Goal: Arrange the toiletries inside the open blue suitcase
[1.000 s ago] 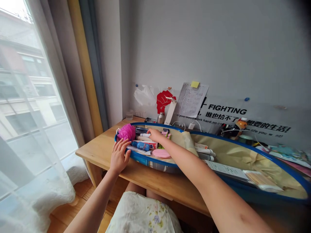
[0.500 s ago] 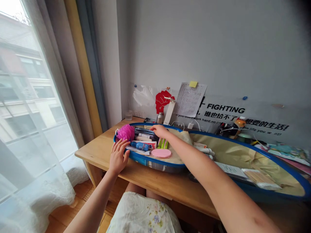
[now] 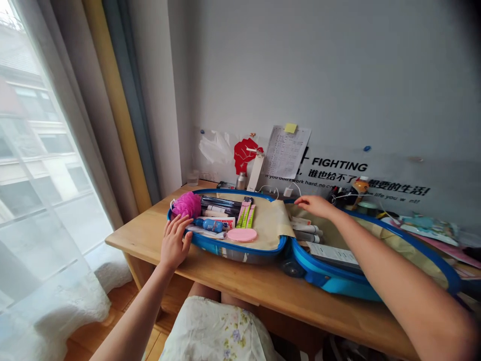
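A blue suitcase [image 3: 225, 247] lies unfolded on the wooden desk, both halves lined in beige. My left hand [image 3: 174, 245] rests at the left half's near-left rim, fingers spread, just below a pink bath puff [image 3: 187, 204]. Beside the puff are a blue bottle [image 3: 210, 225], dark long cases [image 3: 221, 202], several pink-and-green tubes [image 3: 246, 215] and a pink oval item [image 3: 241, 234]. My right hand [image 3: 317, 206] hovers over the right half's far side, fingers loosely extended, with nothing visible in it. Below it lie white tubes [image 3: 306, 229] and a flat printed pack [image 3: 334, 253].
Behind the suitcase stand a metal bottle [image 3: 241, 181], a white upright stand [image 3: 256, 173] and a plug with cable [image 3: 288, 192]. An orange-labelled bottle [image 3: 359, 188] and soft packs [image 3: 430, 228] sit at the back right. Curtains [image 3: 112, 110] hang at left.
My right hand has moved right, from above the left half's contents to above the right half. My left hand stays by the rim. The view has shifted slightly.
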Demonstrator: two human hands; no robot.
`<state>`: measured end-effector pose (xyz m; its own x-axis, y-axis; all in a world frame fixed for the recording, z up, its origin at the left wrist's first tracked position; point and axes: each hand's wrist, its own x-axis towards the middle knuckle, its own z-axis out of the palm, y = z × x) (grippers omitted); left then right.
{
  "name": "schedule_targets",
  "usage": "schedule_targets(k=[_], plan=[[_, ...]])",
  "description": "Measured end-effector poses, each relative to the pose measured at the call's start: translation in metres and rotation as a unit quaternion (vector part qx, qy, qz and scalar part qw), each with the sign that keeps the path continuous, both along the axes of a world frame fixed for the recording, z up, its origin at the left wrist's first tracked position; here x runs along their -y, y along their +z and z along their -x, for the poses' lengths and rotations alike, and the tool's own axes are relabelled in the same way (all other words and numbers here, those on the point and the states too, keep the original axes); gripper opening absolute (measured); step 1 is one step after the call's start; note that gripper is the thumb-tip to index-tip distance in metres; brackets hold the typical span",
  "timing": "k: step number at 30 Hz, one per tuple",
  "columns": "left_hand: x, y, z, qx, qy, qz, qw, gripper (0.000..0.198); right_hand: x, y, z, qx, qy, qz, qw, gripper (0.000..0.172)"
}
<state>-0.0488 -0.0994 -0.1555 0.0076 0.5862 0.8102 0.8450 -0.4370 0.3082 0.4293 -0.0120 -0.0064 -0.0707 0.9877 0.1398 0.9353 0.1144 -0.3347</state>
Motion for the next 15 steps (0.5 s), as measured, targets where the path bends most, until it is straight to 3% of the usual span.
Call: schedule_targets(k=[6,15], plan=[[0.001,0.001,0.000,-0.012,0.001,-0.013,1.000,0.039,0.005,-0.029,-0.028,0.060,-0.030,0.049,0.997,0.040],[0.000,0.000,0.002,-0.022,0.006,-0.013,1.000,0.040,0.002,-0.040,-0.035,0.109,0.034,0.146,0.983,0.040]])
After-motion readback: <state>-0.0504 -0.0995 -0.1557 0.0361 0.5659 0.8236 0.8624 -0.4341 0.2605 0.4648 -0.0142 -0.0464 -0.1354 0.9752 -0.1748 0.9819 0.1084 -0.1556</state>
